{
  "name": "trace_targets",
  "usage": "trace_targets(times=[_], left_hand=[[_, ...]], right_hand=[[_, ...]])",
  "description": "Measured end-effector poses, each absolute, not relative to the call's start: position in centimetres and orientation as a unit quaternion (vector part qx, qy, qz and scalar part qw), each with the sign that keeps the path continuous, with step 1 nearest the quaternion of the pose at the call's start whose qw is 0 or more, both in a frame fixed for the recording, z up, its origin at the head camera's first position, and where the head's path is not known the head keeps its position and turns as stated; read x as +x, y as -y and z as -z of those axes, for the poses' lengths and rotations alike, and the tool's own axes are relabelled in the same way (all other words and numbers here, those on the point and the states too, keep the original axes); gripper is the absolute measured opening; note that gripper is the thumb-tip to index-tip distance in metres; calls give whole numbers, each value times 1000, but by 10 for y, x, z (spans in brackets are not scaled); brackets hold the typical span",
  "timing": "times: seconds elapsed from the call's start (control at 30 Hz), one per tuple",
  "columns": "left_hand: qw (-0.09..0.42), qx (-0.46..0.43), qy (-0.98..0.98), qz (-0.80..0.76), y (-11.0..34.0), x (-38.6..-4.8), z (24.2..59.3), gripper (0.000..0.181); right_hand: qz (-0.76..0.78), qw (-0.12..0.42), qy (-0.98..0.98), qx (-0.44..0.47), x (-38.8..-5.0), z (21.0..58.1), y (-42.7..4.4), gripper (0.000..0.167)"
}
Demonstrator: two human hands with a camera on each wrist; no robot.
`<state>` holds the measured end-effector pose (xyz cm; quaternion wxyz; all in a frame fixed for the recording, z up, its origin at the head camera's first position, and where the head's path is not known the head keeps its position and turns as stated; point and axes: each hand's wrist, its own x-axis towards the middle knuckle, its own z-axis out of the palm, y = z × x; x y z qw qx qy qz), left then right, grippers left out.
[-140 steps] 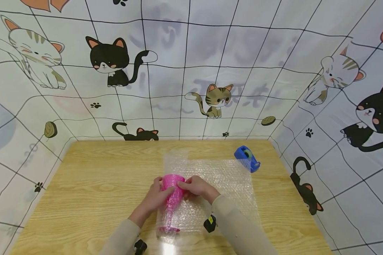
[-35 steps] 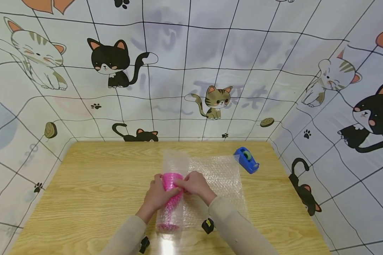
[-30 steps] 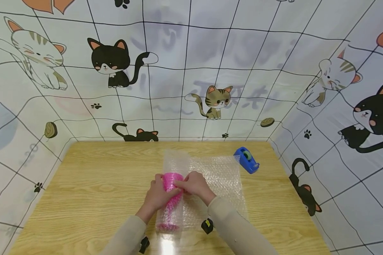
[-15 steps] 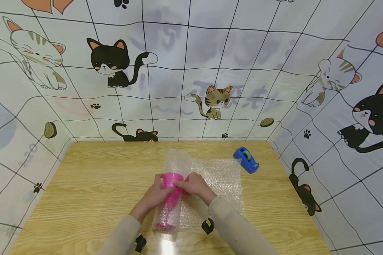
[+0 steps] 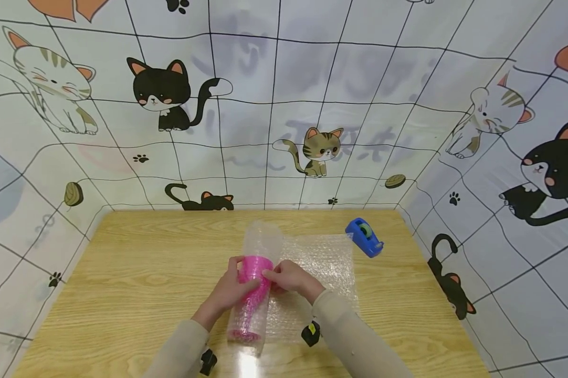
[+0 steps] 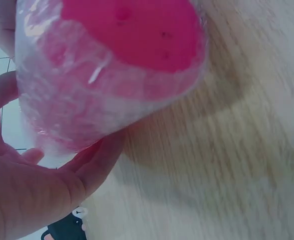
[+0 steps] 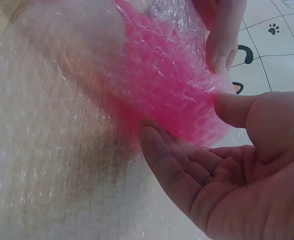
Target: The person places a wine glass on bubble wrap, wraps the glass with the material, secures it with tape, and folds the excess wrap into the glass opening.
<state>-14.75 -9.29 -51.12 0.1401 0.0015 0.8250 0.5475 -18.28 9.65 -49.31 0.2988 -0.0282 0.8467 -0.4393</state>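
Left of the blue tape dispenser (image 5: 368, 243), a pink object (image 5: 255, 266) lies rolled in bubble wrap (image 5: 319, 257) (a flat stretch runs toward the dispenser), the left hand (image 5: 229, 289) gripping its side away from that dispenser and the right hand (image 5: 292, 276) grasping the side facing it.

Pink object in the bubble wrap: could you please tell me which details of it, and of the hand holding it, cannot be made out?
- Head view: the exact outline of the narrow part of the pink object, blurred by the bubble wrap.
- Head view: some fingertips of the left hand, hidden behind the wrapped object.
- Left wrist view: the rest of the object, cut off by the top edge.
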Motion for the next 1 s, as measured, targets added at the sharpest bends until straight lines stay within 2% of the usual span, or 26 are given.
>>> trace_targets(times=[0.33, 0.77, 1.0], left_hand=[[92, 17, -836, -540, 85, -151, 516, 76], [82, -14, -868, -490, 78, -146, 515, 79], [75, -17, -881, -467, 75, -145, 518, 79]], right_hand=[[447, 329, -831, -33, -186, 502, -97, 34], [494, 326, -806, -2, -183, 507, -95, 26], [516, 331, -790, 4, -183, 508, -96, 27]])
